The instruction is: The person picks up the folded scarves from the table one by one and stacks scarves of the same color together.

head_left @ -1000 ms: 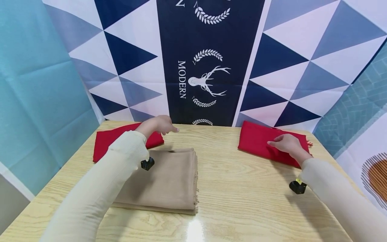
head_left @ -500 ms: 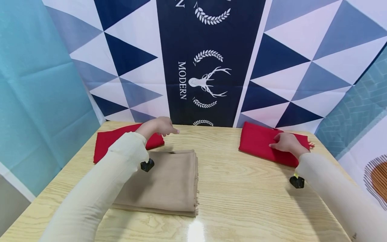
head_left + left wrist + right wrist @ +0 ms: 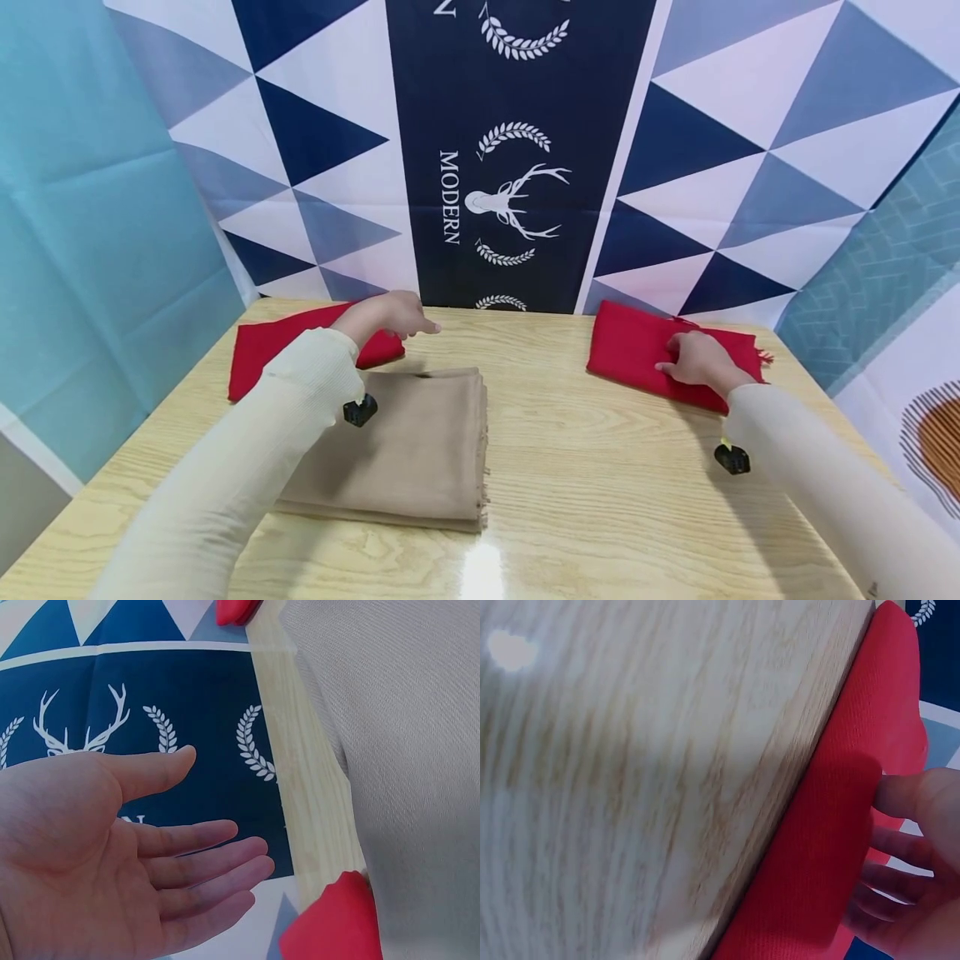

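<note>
My left hand (image 3: 399, 315) hovers past the far edge of a folded beige fringed cloth (image 3: 423, 458), holding nothing; the left wrist view shows its palm (image 3: 82, 862) with fingers extended and thumb apart. Partly hidden behind that forearm lies a folded red cloth (image 3: 262, 350). On the right, a second folded red cloth (image 3: 626, 346) with a fringe at its right end lies near the back of the table. My right hand (image 3: 701, 362) is over its middle, fingers loosely spread; in the right wrist view the fingertips (image 3: 889, 796) are at the red fabric (image 3: 810, 825), contact hard to judge.
The wooden table (image 3: 570, 483) reflects a bright spot near its front. A patterned curtain (image 3: 517, 183) with triangles and a deer head hangs along the back edge. A light-blue panel (image 3: 82, 250) stands at the left. Small black cameras (image 3: 360, 410) hang under both wrists.
My right hand has shifted slightly left and down toward the middle of the right red cloth. The left hand stays nearly in place, and the cloths lie as before.
</note>
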Tool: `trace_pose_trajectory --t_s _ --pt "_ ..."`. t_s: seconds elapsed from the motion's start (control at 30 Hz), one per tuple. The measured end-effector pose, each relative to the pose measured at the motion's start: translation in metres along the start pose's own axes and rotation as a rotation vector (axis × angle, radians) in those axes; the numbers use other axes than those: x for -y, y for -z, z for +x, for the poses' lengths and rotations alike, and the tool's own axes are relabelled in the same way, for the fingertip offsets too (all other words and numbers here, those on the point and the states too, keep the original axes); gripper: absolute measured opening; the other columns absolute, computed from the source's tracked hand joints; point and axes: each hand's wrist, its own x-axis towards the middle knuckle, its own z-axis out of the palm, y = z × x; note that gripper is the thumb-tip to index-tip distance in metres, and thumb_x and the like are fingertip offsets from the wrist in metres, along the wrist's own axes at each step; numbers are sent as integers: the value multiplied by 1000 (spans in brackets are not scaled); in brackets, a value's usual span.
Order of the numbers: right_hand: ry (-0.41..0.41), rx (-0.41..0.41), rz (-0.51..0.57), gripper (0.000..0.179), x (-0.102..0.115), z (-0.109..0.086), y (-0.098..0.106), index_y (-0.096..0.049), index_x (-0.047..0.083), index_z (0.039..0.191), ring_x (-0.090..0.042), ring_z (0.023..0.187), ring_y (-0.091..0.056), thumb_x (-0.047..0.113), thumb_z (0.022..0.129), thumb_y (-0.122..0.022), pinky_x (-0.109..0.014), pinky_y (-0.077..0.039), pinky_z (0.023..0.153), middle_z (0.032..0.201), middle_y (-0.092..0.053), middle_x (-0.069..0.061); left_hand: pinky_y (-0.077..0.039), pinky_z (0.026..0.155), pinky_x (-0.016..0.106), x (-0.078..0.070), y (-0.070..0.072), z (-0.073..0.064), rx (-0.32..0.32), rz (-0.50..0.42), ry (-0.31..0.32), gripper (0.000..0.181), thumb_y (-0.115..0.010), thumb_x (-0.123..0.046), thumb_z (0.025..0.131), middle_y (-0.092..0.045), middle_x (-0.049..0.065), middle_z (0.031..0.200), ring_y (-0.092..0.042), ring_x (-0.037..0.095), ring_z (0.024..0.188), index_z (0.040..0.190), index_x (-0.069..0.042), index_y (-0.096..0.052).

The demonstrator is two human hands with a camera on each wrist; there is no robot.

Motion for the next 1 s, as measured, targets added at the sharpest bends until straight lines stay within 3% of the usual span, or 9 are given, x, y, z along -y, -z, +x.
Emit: trace_pose_trajectory --t_s 0.23,0.5,1.0 --pt "50 -29 -23 60 10 -8 -2 -53 -13 122 -44 101 -56 24 80 -75 -57 -48 93 114 -59 -33 -49 101 40 1 2 -5 -17 -6 7 51 -55 -36 95 -58 19 128 -59 32 117 129 2 -52" --pt "95 -46 -36 58 26 -18 -6 -55 -12 120 -43 100 -56 23 79 -76 -56 -48 94 113 -60 -31 -49 101 41 -2 -1 -5 0 2 -36 51 -52 -35 97 -58 20 129 -60 32 115 130 3 -54" --pt "189 -122 -26 57 53 -36 -17 -57 -10 118 -42 102 -57 20 74 -80 -56 -50 91 111 -60 -29 -51 98 40 -9 -5 0 -27 17 -65 47 -54 -36 96 -61 17 125 -62 30 111 126 1 -58"
